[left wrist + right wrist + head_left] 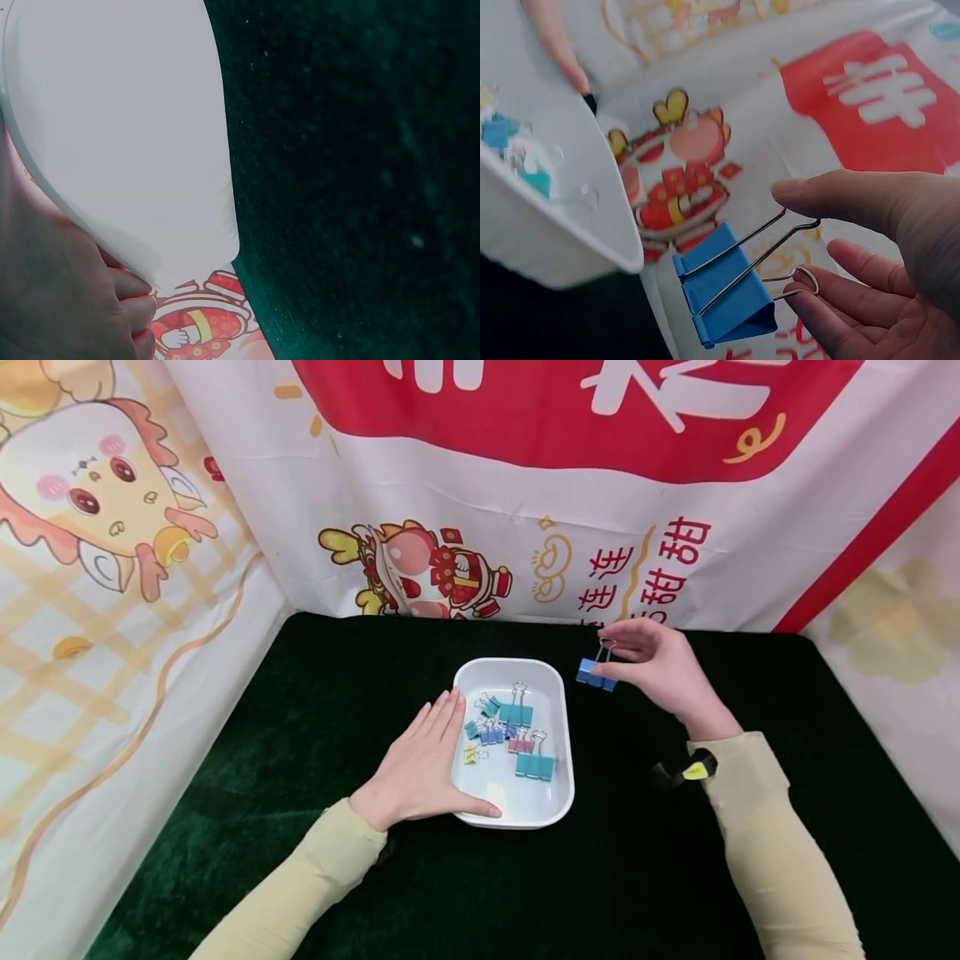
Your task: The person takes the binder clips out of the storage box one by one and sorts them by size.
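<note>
- The left hand (pixel 423 768) lies with straight fingers along the left rim of the white tray (pixel 517 802) — its thumb at the near end.
- In the tray are a yellow clip (pixel 470 754) at left, a small blue clip (pixel 492 737), a pink clip (pixel 519 747) and a big teal clip (pixel 535 767).
- The large blue clip (pixel 592 673) is held in the air, right of the tray.
- The right hand (pixel 663 672) pinches its wire handles with thumb and fingers — above the dark green counter (pixel 615 877).
</note>
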Action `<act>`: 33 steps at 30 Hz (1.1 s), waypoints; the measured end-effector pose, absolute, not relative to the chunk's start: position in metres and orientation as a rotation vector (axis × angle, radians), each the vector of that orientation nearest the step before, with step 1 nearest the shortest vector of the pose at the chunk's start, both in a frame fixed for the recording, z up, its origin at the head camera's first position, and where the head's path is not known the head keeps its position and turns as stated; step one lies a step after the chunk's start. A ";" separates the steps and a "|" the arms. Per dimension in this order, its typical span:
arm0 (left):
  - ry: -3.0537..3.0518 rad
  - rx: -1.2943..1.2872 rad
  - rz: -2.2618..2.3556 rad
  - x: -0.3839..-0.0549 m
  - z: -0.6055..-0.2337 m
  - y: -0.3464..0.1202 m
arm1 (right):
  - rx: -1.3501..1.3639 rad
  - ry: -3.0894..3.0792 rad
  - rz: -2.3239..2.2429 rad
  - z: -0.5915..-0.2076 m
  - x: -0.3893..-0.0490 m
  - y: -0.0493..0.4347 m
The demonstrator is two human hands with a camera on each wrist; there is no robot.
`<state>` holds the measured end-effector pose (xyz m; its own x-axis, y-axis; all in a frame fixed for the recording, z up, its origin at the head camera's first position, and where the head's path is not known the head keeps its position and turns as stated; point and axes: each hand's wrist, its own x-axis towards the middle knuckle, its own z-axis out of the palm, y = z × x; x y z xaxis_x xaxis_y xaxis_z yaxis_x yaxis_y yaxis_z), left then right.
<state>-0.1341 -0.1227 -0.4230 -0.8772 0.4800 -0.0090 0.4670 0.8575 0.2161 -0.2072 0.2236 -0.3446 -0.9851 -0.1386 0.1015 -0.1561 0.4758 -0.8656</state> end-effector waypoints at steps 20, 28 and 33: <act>2.972 0.747 0.330 -0.132 -0.424 -0.121 | 0.085 -2.896 1.699 -0.406 -0.256 0.271; 2.981 0.742 0.312 -0.132 -0.423 -0.121 | 0.100 -2.917 1.689 -0.416 -0.266 0.270; 2.982 0.737 0.326 -0.131 -0.423 -0.121 | 0.123 -2.917 1.644 -0.421 -0.274 0.267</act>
<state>-0.1314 -0.1207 -0.4230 -0.8848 0.4660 -0.0006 0.4548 0.8639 0.2165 -0.2739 0.2669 -0.4207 -0.9755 -0.1653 -0.1453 0.0386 0.5212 -0.8526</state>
